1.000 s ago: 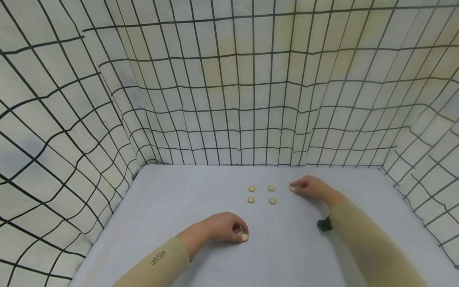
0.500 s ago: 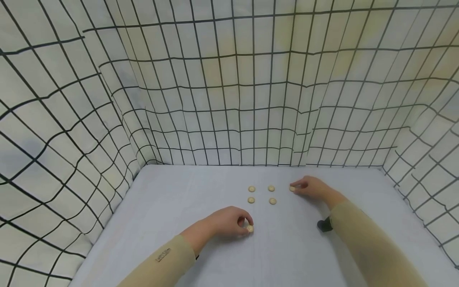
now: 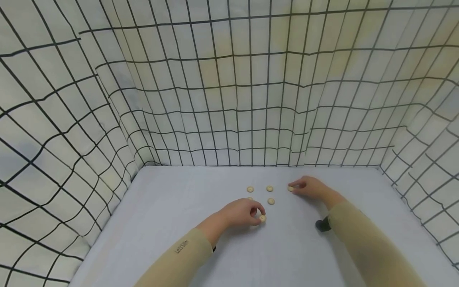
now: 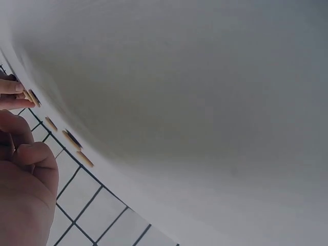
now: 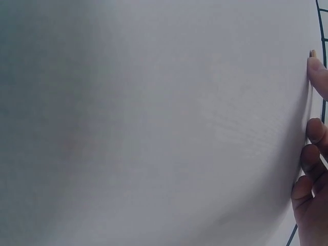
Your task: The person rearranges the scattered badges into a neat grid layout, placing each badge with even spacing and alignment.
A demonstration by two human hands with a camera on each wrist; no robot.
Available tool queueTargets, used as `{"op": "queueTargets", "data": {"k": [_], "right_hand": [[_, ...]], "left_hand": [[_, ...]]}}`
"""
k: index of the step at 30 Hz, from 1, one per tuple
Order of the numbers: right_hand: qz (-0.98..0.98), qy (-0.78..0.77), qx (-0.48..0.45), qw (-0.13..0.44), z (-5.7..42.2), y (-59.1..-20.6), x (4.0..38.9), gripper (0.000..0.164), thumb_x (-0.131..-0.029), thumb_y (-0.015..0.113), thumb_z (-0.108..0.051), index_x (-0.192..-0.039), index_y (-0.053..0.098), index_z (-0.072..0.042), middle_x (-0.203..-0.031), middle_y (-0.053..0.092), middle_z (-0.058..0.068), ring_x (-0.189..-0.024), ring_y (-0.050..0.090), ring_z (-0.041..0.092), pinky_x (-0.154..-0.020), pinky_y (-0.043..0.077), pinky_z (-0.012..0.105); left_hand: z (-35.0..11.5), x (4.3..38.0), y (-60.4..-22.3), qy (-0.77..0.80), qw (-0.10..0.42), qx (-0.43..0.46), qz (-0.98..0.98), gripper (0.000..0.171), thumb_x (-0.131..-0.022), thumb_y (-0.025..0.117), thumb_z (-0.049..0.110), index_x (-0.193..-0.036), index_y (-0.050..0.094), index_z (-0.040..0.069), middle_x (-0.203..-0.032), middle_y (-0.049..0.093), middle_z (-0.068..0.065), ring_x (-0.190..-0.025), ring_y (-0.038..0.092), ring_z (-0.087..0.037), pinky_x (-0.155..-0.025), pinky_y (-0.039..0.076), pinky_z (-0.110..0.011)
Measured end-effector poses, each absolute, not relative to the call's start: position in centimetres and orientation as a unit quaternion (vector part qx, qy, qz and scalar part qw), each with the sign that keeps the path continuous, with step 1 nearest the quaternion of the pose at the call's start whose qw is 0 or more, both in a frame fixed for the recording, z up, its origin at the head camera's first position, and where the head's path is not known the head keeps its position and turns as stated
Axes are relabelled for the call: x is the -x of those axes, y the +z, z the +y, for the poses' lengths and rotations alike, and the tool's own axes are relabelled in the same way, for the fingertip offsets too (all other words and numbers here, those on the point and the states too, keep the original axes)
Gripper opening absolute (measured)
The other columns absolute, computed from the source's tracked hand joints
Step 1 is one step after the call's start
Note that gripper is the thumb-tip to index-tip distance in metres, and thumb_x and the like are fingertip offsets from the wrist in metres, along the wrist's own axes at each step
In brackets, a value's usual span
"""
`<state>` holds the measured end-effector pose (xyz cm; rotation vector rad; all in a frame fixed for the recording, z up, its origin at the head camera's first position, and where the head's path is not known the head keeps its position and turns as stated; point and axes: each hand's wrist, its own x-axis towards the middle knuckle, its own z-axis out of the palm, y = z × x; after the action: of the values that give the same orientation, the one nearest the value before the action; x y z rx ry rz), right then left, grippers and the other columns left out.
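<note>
In the head view my left hand [image 3: 242,213] pinches a pale round wooden button [image 3: 263,218] between thumb and fingertips, above the near side of a small group of buttons. My right hand [image 3: 310,187], farther back and to the right, pinches another button [image 3: 291,189] at the tabletop. Between the hands lie a back-left button [image 3: 250,189], a back-middle button [image 3: 269,188] and a front-middle button [image 3: 271,201]. A front-left button [image 3: 250,198] is mostly hidden behind my left hand. In the left wrist view the left fingers [image 4: 38,154] are curled; their button is hidden there.
A white cloth-covered table [image 3: 172,199] spans the work area. Black-gridded white curtain walls [image 3: 222,99] stand at its back and both sides. A dark wrist-camera piece [image 3: 323,225] sticks out by the right sleeve [image 3: 362,239].
My left hand has moved forward and to the right with its button, and now partly covers the front-left button. The right hand stays at its button; the view has shifted slightly.
</note>
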<state>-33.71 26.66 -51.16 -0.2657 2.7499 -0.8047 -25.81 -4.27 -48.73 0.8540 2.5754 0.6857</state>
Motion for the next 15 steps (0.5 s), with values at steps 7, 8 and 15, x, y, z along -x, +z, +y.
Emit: {"op": "queueTargets", "data": {"k": [7,8,15], "right_hand": [[0.948,-0.272,0.109,0.127,26.8,-51.3,34.0,0.034,-0.089,0.073,-0.029,-0.122,0.072,-0.02,-0.117,0.063,0.009,-0.111,0.056,0.033,-0.095,0.043,0.052],[0.947,-0.274,0.111,0.126,26.8,-51.3,34.0,0.034,-0.088,0.074,-0.029,-0.122,0.072,-0.02,-0.117,0.063,0.01,-0.111,0.056,0.033,-0.095,0.043,0.051],[0.944,-0.283,0.111,0.131,27.0,-51.6,34.2,0.035,-0.089,0.074,-0.031,-0.121,0.072,-0.02,-0.116,0.063,0.008,-0.11,0.056,0.032,-0.095,0.043,0.052]], "left_hand": [[-2.4,27.2,-48.9,0.237,0.152,-0.303,0.91,0.019,-0.089,0.072,0.028,-0.107,0.072,0.027,-0.071,0.05,0.011,-0.066,0.045,-0.004,-0.06,0.036,-0.024],[-2.1,27.4,-48.9,0.238,0.15,-0.301,0.911,0.019,-0.089,0.073,0.029,-0.108,0.072,0.027,-0.072,0.05,0.01,-0.066,0.045,-0.004,-0.06,0.036,-0.024],[-0.3,29.3,-49.2,0.256,0.147,-0.282,0.913,0.021,-0.09,0.072,0.029,-0.11,0.073,0.025,-0.077,0.053,0.009,-0.07,0.047,-0.006,-0.062,0.038,-0.025]]}}
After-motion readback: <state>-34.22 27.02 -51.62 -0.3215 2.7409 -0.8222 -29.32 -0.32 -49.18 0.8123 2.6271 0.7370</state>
